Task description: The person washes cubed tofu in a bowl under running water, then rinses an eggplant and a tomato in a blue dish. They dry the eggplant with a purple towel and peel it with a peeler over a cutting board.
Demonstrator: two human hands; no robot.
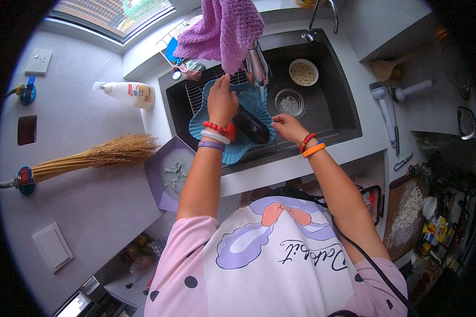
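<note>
A blue scalloped basin [242,148] sits at the left side of the dark sink [329,105]. In it lie a dark eggplant [253,126] and a red round item [231,131], partly hidden by my left wrist. My left hand [222,102] is over the basin's left part, fingers extended towards the hanging purple towel [238,33]; no held thing shows. My right hand [288,127] pinches the basin's right rim between thumb and fingers. A shiny metal spout [257,65] hangs over the basin, with water running from it. A white bowl of pale pieces [303,72] stands at the sink's back.
A white pump bottle [133,94] and a straw whisk broom [99,155] are on the left. A purple-rimmed tray [154,174] adjoins the counter's left end. Brushes [384,107] hang at the right, and a floury board [404,214] lies at the lower right. A wire rack [193,95] is behind the basin.
</note>
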